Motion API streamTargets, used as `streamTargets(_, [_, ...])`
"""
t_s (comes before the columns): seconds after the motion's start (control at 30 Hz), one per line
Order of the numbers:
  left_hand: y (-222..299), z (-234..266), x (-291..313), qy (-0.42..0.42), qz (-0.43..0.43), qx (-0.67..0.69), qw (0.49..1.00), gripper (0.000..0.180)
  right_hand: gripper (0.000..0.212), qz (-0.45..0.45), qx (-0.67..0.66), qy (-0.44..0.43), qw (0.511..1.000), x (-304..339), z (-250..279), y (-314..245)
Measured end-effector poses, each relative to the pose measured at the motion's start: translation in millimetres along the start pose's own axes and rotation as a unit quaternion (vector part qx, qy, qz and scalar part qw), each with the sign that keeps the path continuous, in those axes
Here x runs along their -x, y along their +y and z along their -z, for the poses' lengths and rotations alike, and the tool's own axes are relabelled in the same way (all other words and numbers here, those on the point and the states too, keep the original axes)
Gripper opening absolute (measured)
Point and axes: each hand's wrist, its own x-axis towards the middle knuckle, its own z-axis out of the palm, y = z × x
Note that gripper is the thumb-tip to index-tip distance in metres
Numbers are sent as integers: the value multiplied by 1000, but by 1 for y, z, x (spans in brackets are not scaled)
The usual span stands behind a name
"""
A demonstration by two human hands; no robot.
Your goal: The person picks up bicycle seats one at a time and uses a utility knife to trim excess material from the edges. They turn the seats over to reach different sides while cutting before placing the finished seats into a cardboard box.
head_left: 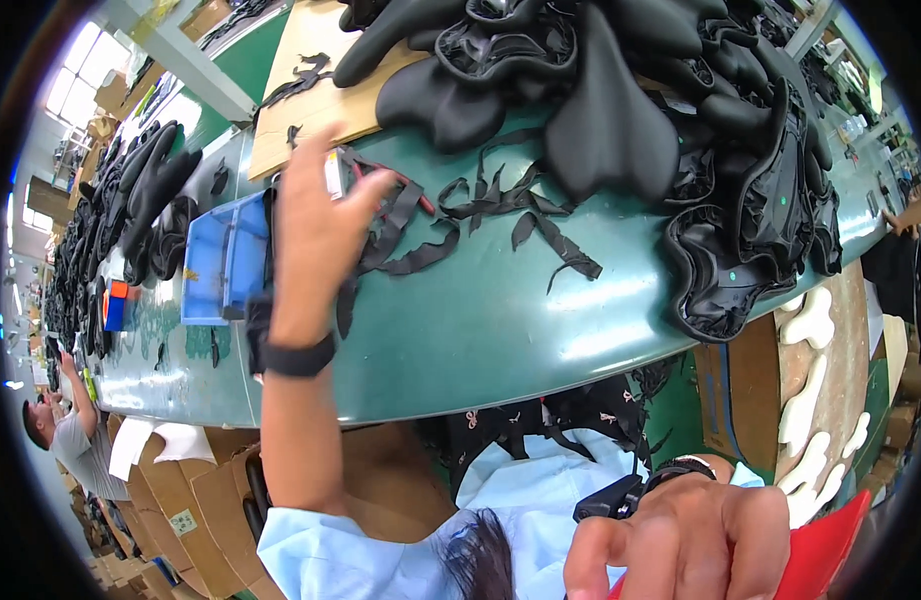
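My left hand [326, 220], with a black band on its wrist, reaches over the green table [501, 340]. Its fingers are apart, nothing is in them, and motion blurs them a little. Beneath and beside it lie torn black strips [411, 255] and a tool with a red part [423, 200], partly covered. Close to the camera, my right hand [691, 535] curls its fingers round a smooth red object [831, 550]; its kind does not show. Black bicycle saddles [611, 120] are heaped across the table, some upside down with hollow undersides showing.
Left of my left hand stands a blue plastic bin [224, 260]. A wooden board [311, 90] lies at the back. More black saddles [161, 190] are piled farther left, near another person [76, 440]. Cardboard boxes [181, 490] and white saddle-shaped pieces [806, 400] flank me below the table.
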Motion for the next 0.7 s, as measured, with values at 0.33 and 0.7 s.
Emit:
streamTargets(0.33, [-14,-88,-66,-53,-235,-274,931,78,18,36,27,117,992,6,17,-28])
streamTargets(0.7, [3,82,-4,72,160,195,965,46,33,-134,440,358,813,60,105,-41])
